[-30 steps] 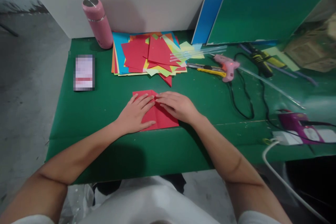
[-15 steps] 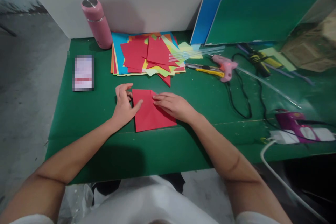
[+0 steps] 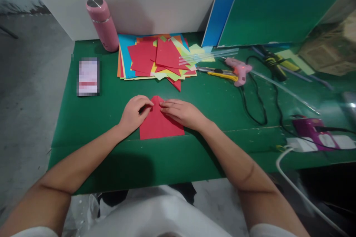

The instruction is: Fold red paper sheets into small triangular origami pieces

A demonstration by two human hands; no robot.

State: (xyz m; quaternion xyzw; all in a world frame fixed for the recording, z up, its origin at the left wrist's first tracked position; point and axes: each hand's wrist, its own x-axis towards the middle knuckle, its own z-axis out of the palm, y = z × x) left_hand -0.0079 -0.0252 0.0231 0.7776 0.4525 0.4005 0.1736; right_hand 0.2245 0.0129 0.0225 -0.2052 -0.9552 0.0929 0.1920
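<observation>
A sheet of red paper point(image 3: 161, 126) lies on the green table, both its upper corners folded in toward the middle. My left hand point(image 3: 135, 113) pinches the upper left part of the sheet, thumb and fingertips meeting near the centre crease. On the upper right fold rests my right hand point(image 3: 185, 113), its fingers stretched out flat and pointing left. Between the fingertips of both hands the top of the paper shows, slightly rounded. Part of each side of the sheet is hidden under the hands.
Behind the hands lies a pile of coloured paper point(image 3: 141, 59) with clear glue sticks point(image 3: 211, 55). A pink bottle point(image 3: 104, 26) and a blurred-out phone point(image 3: 88, 77) stand left. To the right are a utility knife point(image 3: 222, 74), a pink glue gun point(image 3: 239, 70), cables and a power strip point(image 3: 306, 144).
My left hand has moved right and folded the upper left corner of the red paper inward. My right hand stays almost in place on the right fold.
</observation>
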